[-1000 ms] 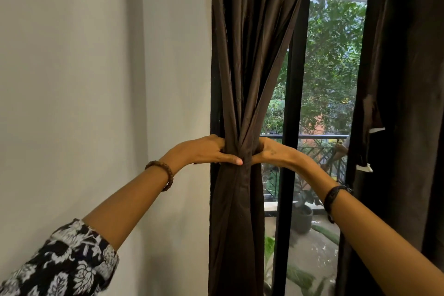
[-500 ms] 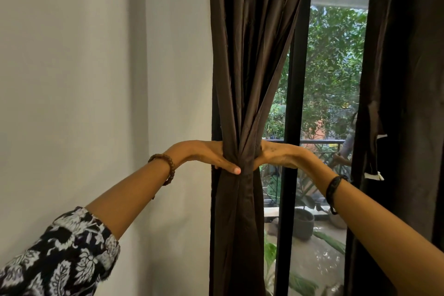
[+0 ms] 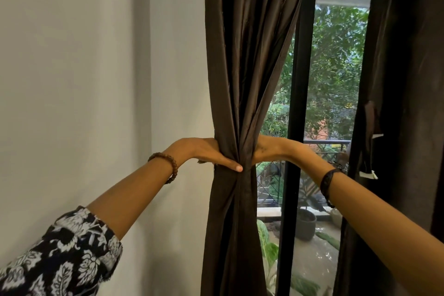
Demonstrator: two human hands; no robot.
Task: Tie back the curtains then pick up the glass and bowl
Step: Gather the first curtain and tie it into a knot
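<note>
Curtain, dark brown, hangs beside the wall and is gathered into a tight waist at mid-height, folds fanning out above and below; top and bottom are cut off by the frame. Left hand wraps the waist from the wall side, thumb laid across the front with the nail showing, other fingers hidden behind the cloth, so it grips the bunch. Right hand wraps the same waist from the window side, only the back of the hand and wrist visible, fingers out of sight behind the fabric; it looks clasped round the curtain too. Any tie-back band at the waist cannot be made out, dark on dark. Bead bracelet on left wrist, dark band on right wrist, patterned sleeve at lower left, partly cropped. Second curtain hangs at right edge, ungathered, mostly in shadow, with a loose strap dangling on its near side, pale tag at the end. Window frame runs vertical between the two curtains; through the glass, trees, a railing and a pot on the balcony, blurred. Glass and bowl not in view.
</note>
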